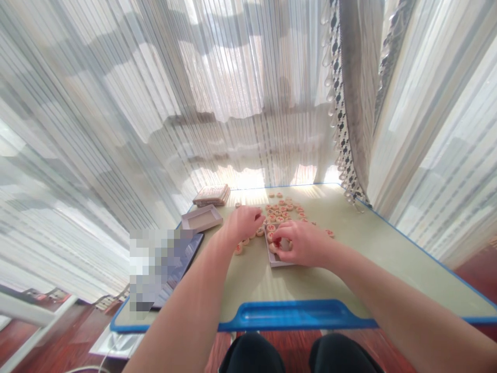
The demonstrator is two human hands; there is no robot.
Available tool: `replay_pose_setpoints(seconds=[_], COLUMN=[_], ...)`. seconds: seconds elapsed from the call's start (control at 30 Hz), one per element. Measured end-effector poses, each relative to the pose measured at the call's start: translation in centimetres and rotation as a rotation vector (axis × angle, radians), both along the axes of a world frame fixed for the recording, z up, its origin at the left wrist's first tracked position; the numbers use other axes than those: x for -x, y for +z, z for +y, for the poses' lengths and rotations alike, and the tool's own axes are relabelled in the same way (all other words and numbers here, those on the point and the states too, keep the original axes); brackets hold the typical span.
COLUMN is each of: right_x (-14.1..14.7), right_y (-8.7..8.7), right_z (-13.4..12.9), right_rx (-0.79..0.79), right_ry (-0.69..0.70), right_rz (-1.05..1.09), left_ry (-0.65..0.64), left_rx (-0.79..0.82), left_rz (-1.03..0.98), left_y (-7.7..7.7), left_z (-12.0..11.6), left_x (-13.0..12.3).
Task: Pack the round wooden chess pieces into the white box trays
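- Pale-green, blue-edged tabletop [388, 238], sunlit
- Round red-inked wooden pc [273, 248] touched by R hand [297, 243] in shallow pale-grey box [280, 263], grip unclear
- L hand [244, 224] curled nearby, grip can't be told

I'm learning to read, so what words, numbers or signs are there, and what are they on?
I can't read any for certain.
Round pieces: mostly red marks, too small to read.
Flat stack: reddish print on top, too small and blurred.
Tablet-like device: partly pixelated, nothing readable.
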State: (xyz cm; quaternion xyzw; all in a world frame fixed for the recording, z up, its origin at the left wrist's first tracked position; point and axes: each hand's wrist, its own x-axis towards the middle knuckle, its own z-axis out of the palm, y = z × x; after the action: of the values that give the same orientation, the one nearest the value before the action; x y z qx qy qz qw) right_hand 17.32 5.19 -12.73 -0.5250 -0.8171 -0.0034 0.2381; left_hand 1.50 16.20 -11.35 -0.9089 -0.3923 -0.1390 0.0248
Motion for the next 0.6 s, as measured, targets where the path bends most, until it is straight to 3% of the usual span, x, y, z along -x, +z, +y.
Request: replay_pose_setpoints(seconds=[0.17,0.4,0.6], right_x=[-0.19,-0.03,0.09], right_y=[-0.06,-0.5,-0.85], right_z=[0.27,0.21,0.25], right_rx=[-0.007,-0.082,-0.078], right_ry=[-0.065,0.066,0.1], right_rz=[0.021,-0.019,-0.034], left_ry=[0.0,-0.017,-0.018], left_rx=[-0.013,-0.02,-0.025], left_rz=[-0.007,0.014,0.003], left_y=[-0.23,-0.49,-0.7], left_z=[0.38,0.35,0.41], left_x=[0.1,-0.02,-0.02])
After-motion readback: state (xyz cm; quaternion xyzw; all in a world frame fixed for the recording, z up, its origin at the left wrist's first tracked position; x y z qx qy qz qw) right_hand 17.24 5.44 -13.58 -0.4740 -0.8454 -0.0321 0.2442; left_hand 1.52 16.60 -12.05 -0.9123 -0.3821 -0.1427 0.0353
